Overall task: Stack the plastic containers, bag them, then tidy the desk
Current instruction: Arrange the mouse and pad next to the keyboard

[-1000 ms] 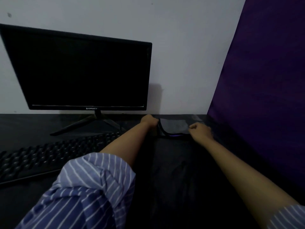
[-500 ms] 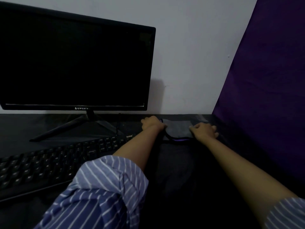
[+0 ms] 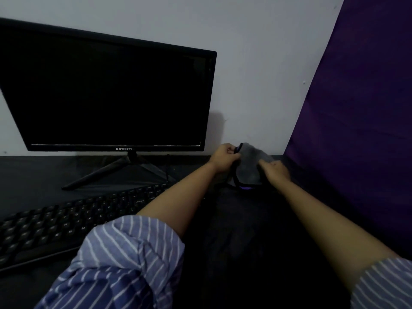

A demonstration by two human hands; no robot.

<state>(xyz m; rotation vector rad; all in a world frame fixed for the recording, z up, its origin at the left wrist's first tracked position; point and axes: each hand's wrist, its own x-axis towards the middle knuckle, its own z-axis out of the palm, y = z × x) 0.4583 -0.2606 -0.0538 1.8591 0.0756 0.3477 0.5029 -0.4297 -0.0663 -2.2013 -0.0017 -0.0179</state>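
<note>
Far right on the black table (image 3: 234,230), both hands grip a grey cloth with a purple-edged hem (image 3: 250,166): left hand (image 3: 225,158) pinches its upper left edge, right hand (image 3: 275,170) clutches its right side. Cloth lifted, crumpled, dim. Black monitor (image 3: 107,97) behind reads "QWERTY".

head view | forward-down over desk (image 3: 234,219) (close) | single camera

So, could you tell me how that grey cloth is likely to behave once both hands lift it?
Probably floppy: the grey cloth already bends between the left hand and right hand. Likely light, since fingertip pinches raise it. Its lower edge would probably sag toward the desk.
</note>
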